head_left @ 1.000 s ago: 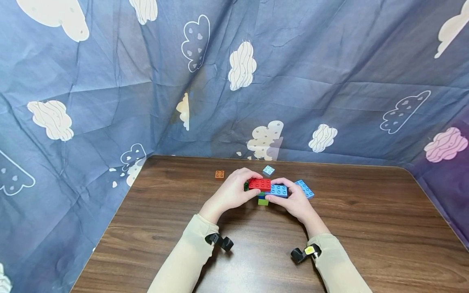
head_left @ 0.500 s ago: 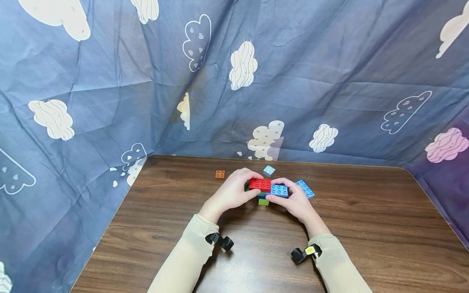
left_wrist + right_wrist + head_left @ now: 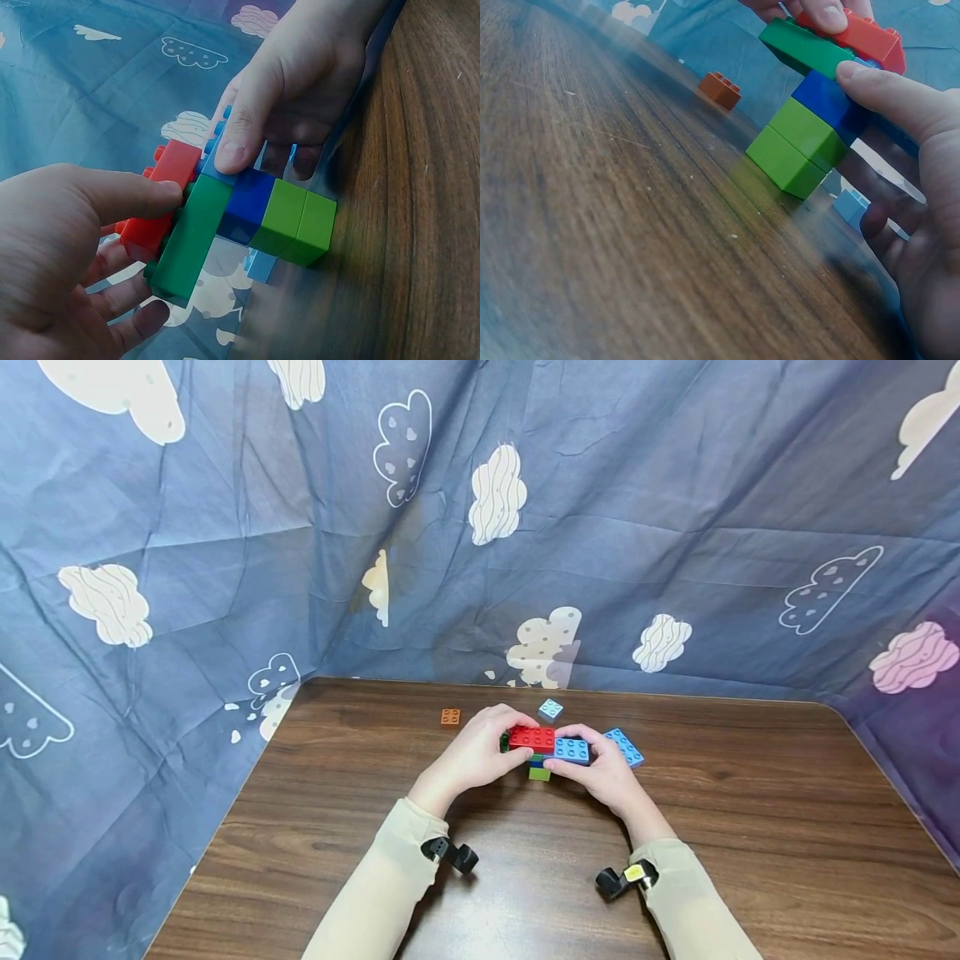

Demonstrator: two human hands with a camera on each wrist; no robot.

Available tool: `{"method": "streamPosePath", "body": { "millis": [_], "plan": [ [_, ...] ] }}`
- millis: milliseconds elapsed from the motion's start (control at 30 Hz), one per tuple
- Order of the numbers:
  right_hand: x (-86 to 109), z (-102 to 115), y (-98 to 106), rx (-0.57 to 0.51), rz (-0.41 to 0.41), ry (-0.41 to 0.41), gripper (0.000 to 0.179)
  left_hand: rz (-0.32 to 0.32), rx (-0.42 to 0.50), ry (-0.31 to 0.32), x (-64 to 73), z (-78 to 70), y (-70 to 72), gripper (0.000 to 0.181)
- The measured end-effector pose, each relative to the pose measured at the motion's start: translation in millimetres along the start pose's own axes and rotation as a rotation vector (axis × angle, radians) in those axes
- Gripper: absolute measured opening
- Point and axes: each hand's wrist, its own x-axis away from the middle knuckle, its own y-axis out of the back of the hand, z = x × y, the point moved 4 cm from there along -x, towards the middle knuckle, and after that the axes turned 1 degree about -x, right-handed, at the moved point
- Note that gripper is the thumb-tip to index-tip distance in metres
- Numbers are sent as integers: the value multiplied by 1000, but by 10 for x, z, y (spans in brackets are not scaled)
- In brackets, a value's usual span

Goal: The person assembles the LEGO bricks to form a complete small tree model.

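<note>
In the head view my left hand [image 3: 483, 747] pinches a long red toy brick [image 3: 532, 739] between thumb and fingers. This brick lies on top of a green brick [image 3: 196, 236]. My right hand [image 3: 603, 768] holds a long blue brick [image 3: 572, 750] that sits beside the green one, thumb at its near side. Below them, a dark blue brick [image 3: 829, 101] stands on two stacked lime green bricks, the upper [image 3: 810, 131] and the lower [image 3: 784, 161]. The right wrist view shows this column upright on the table. My fingers hide parts of the red and blue bricks.
An orange brick [image 3: 450, 717] lies on the wooden table [image 3: 517, 877] left of the hands. Behind the stack is a light blue brick [image 3: 551, 708]. Another blue brick [image 3: 624, 747] lies right of my right hand. A cloud-patterned cloth [image 3: 450, 568] hangs behind the table.
</note>
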Motion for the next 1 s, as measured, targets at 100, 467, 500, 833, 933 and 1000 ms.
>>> {"method": "streamPosePath", "body": {
  "millis": [100, 467, 500, 833, 933, 1000],
  "plan": [
    [5, 17, -3, -7, 3, -3, 44, 1, 2, -1, 6, 1, 2, 33],
    [6, 19, -4, 12, 0, 8, 44, 0, -5, -11, 20, 14, -7, 33],
    [5, 22, -4, 12, 0, 8, 44, -1, -3, -13, 20, 19, -10, 33],
    [1, 18, -8, 19, -1, 3, 44, -9, 0, -17, 22, 48, -26, 32],
    [4, 23, -9, 8, 1, 0, 44, -11, -7, -27, 19, 48, -31, 32],
    [6, 23, -8, 7, 2, 1, 43, -13, -12, -34, 17, 50, -35, 32]
  ]
}}
